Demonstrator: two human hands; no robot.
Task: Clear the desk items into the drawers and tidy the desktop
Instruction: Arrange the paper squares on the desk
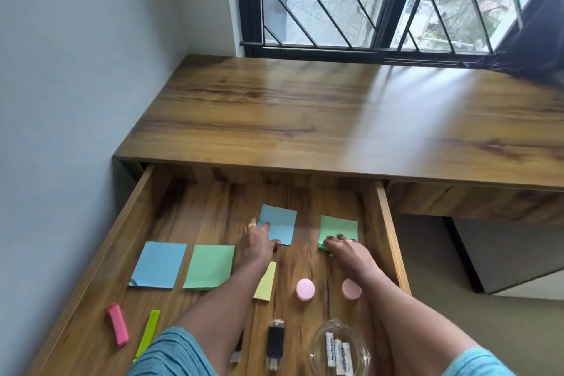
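Closest to you, at the bottom of the frame, a clear bowl point(338, 348) of white batteries point(335, 352) sits beside a black capped stick point(275, 343), both already inside the open drawer point(392, 229). Your left hand point(258, 243) lies flat with its fingers spread, thumb and forefinger resting on the near left edge of the small blue note pad point(279, 223) just above the middle of the frame. Your right hand point(346, 249) is also flat, fingers together and pressing down on the near edge of the small green note pad point(338, 227) to the right; neither hand is gripping anything. Outward from them, lower left, lie a larger blue pad point(158, 264) and green pad point(209, 265), a yellow pad point(265, 282) under your left forearm, two pink round lids point(305, 289), and a pink highlighter point(118, 323) and a green one point(148, 334). The desktop point(305, 113) across the upper frame looks bare, so you seem to be at the arranging stage: squaring the two small pads in the drawer. Next likely calls for lifting both hands clear, then pushing the drawer shut without jolting the rows.
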